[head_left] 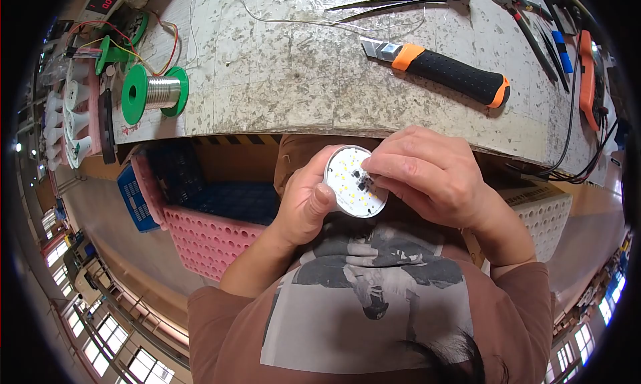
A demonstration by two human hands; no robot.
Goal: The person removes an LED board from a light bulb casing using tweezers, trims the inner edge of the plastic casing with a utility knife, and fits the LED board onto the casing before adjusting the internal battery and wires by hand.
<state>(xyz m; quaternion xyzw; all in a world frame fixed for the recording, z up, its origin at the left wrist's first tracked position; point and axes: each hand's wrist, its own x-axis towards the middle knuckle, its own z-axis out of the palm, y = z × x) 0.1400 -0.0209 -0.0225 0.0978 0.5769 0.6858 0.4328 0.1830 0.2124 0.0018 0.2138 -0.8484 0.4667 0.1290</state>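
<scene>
An LED bulb (347,187) with no cover shows its round white board, dotted with yellow LEDs and a few black components. My left hand (306,200) is wrapped round its side, thumb along the near left rim, and tilts the board up towards me. Over the right part of the board, my right hand (431,174) has its thumb and forefinger pinched together near the black components. Whatever is between those fingertips is hidden. Both hands are just off the near edge of the workbench (267,84), above my lap.
On the bench lie a utility knife (454,74) with its blade out, tweezers (380,7), a solder wire spool (157,94) and pliers (511,10). An orange meter (587,80) stands at right, bulb housings (77,120) at left. Below are a pink perforated tray (207,237) and blue crate (137,197).
</scene>
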